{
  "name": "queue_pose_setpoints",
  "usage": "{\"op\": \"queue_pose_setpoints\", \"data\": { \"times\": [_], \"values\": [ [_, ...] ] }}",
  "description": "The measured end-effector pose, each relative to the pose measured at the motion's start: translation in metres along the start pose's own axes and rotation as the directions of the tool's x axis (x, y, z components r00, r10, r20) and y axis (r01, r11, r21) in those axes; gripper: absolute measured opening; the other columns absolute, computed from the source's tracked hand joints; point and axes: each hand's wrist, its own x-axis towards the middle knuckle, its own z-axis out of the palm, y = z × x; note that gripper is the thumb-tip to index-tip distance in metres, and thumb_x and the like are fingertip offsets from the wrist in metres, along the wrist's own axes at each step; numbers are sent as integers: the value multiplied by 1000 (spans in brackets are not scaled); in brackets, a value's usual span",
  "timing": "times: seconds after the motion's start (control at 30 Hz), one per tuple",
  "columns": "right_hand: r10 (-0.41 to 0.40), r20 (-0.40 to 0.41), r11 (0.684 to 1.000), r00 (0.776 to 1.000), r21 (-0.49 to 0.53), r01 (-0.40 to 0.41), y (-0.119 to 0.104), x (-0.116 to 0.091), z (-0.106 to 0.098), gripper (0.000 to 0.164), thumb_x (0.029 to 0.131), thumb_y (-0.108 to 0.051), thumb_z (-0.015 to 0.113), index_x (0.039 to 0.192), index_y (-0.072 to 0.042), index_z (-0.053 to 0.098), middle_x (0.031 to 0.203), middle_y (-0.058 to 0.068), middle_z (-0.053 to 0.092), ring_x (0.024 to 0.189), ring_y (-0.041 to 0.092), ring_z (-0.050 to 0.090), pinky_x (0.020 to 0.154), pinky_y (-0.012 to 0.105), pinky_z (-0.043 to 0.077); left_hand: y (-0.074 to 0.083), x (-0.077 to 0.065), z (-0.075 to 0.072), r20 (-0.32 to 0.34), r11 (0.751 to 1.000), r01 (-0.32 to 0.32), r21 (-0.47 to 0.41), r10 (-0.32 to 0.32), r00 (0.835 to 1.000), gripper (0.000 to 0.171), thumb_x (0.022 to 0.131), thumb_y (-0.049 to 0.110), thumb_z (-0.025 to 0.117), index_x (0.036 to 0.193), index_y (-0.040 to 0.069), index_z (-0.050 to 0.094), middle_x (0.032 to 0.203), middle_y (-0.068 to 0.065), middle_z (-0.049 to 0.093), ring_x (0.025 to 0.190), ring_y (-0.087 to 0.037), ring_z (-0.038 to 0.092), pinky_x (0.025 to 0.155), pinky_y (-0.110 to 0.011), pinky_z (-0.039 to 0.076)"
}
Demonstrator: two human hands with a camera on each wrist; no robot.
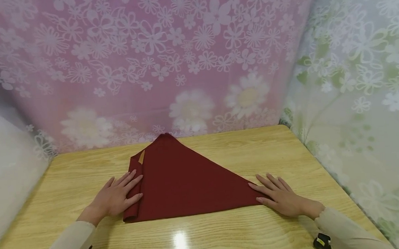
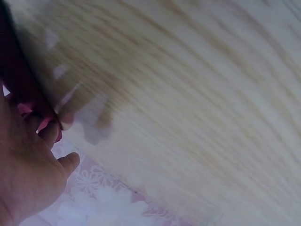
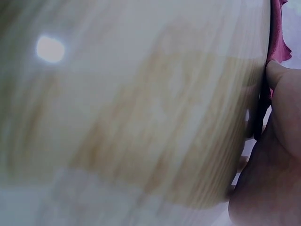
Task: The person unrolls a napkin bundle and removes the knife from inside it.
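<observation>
A dark red cloth (image 1: 192, 177) lies folded on the wooden table, roughly a triangle with its peak at the back and a long point to the right. Its left edge is turned over in a narrow flap, and a small gap there shows the wood. My left hand (image 1: 116, 194) rests with spread, straight fingers on that flap. On the right point of the cloth lie the thumb and forefinger of my right hand (image 1: 281, 197), its other fingers extended over the wood. Both wrist views catch the hands (image 2: 33, 165) only at the edge, beside strips of the cloth (image 3: 278, 37).
The wooden table (image 1: 245, 231) has a glossy light reflection near its front. A pink flowered curtain (image 1: 142, 67) hangs behind it, and a pale flowered sheet (image 1: 363, 93) stands along the right side. A black device (image 1: 322, 243) sits at the right sleeve.
</observation>
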Motion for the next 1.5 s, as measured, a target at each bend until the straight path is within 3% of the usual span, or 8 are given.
{"op": "queue_pose_setpoints", "data": {
  "times": [0.33,0.6,0.77,1.07,1.5],
  "values": [
    [8,11,1000,1000,-20,-8,1,-1,0,50,102,-39,44,149,-25,38,156,15,20,139,47,9,102,69,4,9,9,-3,-19,999,-1,43,2,1000,64,97,60,36,146,19,44,151,-12,33,138,-32,30,108,-61,18],
    [4,3,1000,1000,-11,-4,2,0,2,49,102,-37,45,149,-24,39,156,16,20,139,47,9,102,69,3,12,12,-5,-31,996,-46,73,48,998,57,96,52,47,141,16,51,149,-15,35,136,-33,32,107,-61,20],
    [3,1,1000,1000,-1,-3,3,-2,4,49,102,-37,45,149,-24,38,156,16,19,139,48,8,102,70,3,9,13,-5,-32,996,-31,86,34,999,51,95,42,55,138,16,54,148,-15,37,136,-34,33,105,-63,22],
    [2,-15,1000,1000,-19,-2,3,-2,3,49,102,-38,44,149,-24,38,156,16,20,139,47,9,102,70,3,7,14,-8,-47,998,-15,54,17,999,46,91,29,57,133,11,59,147,-17,39,134,-35,34,106,-62,21],
    [-7,-24,1000,1000,-31,6,1,-1,3,49,101,-37,46,148,-24,40,155,17,21,138,48,11,101,71,5,-1,11,-2,-89,999,-49,21,50,995,43,90,23,54,131,12,61,151,-14,33,138,-33,27,108,-59,19]
  ]
}}
